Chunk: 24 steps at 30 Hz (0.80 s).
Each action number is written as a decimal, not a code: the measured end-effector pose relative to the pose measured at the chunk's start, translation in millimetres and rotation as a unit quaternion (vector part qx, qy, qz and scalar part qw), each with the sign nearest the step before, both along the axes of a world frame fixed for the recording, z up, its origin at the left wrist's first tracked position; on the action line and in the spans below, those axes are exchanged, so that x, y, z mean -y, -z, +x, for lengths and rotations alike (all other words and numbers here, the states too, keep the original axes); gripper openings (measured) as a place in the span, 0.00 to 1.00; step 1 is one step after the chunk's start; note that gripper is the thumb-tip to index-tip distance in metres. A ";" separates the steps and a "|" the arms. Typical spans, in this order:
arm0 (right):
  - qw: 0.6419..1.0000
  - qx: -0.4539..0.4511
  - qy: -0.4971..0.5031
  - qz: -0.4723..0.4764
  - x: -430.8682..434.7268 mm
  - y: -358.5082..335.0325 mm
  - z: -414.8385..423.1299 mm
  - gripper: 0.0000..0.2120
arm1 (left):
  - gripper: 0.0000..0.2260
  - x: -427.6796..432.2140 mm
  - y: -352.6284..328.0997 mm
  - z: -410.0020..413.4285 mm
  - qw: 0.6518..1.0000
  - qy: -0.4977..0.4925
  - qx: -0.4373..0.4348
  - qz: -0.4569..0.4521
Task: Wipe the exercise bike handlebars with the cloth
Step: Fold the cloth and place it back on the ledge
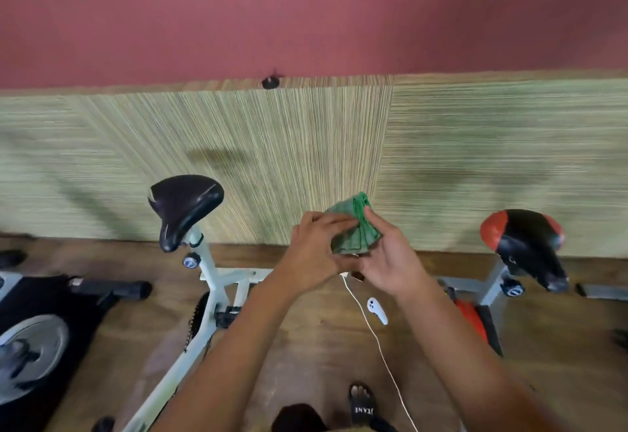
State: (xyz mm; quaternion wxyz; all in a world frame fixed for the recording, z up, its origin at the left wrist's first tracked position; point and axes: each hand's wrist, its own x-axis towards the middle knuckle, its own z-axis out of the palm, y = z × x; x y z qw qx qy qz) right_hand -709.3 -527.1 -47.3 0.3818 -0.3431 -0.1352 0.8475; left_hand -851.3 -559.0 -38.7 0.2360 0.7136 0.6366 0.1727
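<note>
A folded green cloth (355, 227) is held up in front of me at chest height, between two exercise bikes. My left hand (314, 254) grips its left side with fingers laid over the top. Gripping the right side is my right hand (390, 261), thumb against the cloth. A white-framed exercise bike (212, 282) with a black saddle (185, 209) stands to the left of my hands. Its handlebars are hidden below my arms or out of frame.
A second bike with a red-and-black saddle (526, 244) stands at right. A third bike's flywheel (32, 346) and a black grip (125, 290) show at far left. A white cable (373, 329) and small white controller (377, 311) hang below my hands. My sandalled foot (362, 404) rests on wood floor.
</note>
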 end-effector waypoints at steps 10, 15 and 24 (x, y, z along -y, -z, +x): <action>0.999 0.040 -0.009 0.016 -95.7 9.8 -43.4 0.21 | 0.12 -90.5 12.7 -47.0 0.982 -0.082 0.163 0.046; 0.998 0.051 0.025 0.009 -139.1 14.7 -86.2 0.20 | 0.07 -137.9 11.3 -92.7 0.935 -0.116 0.336 0.004; 0.995 0.069 0.072 -0.026 -182.8 17.7 -121.6 0.11 | 0.10 -199.2 10.3 -139.4 0.816 -0.317 0.482 0.047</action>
